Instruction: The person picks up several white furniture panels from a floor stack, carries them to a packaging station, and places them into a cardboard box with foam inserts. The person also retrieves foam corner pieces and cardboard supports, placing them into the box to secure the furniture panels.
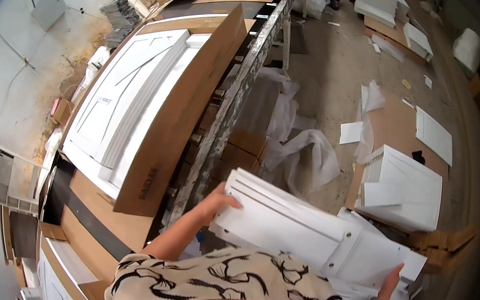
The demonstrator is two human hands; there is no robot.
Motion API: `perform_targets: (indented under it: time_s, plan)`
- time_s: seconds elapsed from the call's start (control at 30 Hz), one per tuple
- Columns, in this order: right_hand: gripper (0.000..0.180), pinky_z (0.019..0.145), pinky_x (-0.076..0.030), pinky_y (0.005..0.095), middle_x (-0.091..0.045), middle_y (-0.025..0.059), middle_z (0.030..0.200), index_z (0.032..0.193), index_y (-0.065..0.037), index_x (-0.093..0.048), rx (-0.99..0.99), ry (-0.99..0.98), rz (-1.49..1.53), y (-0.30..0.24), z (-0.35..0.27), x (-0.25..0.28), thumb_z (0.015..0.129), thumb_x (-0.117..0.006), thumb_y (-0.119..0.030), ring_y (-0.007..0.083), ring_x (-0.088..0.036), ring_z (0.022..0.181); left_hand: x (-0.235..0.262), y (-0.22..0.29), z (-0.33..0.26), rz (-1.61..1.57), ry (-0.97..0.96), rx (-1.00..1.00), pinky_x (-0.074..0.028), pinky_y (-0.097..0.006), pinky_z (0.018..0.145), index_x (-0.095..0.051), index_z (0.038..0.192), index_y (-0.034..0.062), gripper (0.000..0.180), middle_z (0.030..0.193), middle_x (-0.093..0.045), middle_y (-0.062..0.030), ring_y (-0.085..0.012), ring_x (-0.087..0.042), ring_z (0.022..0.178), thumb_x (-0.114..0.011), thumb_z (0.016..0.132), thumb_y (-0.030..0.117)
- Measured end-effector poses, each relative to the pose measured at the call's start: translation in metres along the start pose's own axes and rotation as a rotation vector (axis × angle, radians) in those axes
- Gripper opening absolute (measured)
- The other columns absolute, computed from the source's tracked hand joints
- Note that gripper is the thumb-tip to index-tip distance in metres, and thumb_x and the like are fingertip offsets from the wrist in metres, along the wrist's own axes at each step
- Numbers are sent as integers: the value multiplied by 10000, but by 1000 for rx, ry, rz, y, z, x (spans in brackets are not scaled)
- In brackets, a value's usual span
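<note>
A stack of long white panels [285,221] lies across in front of me, with small dark holes in its face near the right part. My left hand [220,204] is closed round its left end, thumb on top and fingers out of sight beneath. At the right end, my right hand [390,283] grips the edge of a white panel [369,257], one finger showing on the upper face. Whether this right part is one piece with the left part I cannot tell. More white pieces [355,290] lie beneath and near my right hand.
To the left, an open cardboard box [162,157] holding white panels [131,98] sits on a conveyor with a worn metal rail [235,97]. Crumpled clear plastic wrap [306,156] lies on the floor. A stack of white boards [403,188] stands on cardboard to the right.
</note>
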State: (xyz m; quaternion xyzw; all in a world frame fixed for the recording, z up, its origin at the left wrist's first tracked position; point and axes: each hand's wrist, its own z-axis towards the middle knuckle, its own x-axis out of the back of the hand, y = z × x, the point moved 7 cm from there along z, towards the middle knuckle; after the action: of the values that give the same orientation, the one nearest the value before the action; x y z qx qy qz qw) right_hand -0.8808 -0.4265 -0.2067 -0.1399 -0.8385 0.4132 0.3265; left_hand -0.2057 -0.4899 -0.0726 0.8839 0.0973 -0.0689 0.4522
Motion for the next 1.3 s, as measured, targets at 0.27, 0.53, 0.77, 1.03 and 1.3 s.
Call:
perform_targets:
  time_s: [0.27,0.53,0.77,1.03,1.3]
  plan:
    - [790,881,-399,320,-592,184,1083,1151,73,-530,224,-114,-58,-273,163,-136,857,-340,-635,269,-548,979,-42,111,116,-98,164,-144,-412,-369,876,-332,1218,-7,708,1106,-487,-145,-275,-496,1014,-627,585,109]
    - [791,917,-381,347,-573,234,1119,1133,54,-553,337,-84,-439,-425,304,-263,862,-292,-642,349,-516,1081,-50,188,285,-249,226,-97,-423,-379,877,-369,1172,-17,661,1054,-521,-164,-286,-523,977,-644,581,92]
    - [736,954,-355,337,-529,245,1186,1177,72,-502,384,95,-456,-567,362,-335,885,-338,-584,319,-493,1127,-67,343,466,-180,126,-67,-442,-371,862,-391,1134,9,571,1061,-519,-145,-266,-528,987,-637,623,72]
    - [695,937,-367,318,-550,200,1170,1178,80,-501,305,-62,-302,-637,484,-452,909,-339,-540,259,-512,1079,-68,488,624,-141,150,-56,-458,-376,843,-401,1124,-10,569,1049,-530,-166,-278,-558,952,-674,633,80]
    - [643,901,-394,320,-584,172,1125,1162,85,-512,458,-204,-391,-865,644,-704,924,-354,-491,255,-538,1025,-43,594,767,-272,436,-207,-473,-364,797,-436,1143,-32,579,1025,-568,-160,-248,-589,910,-706,655,123]
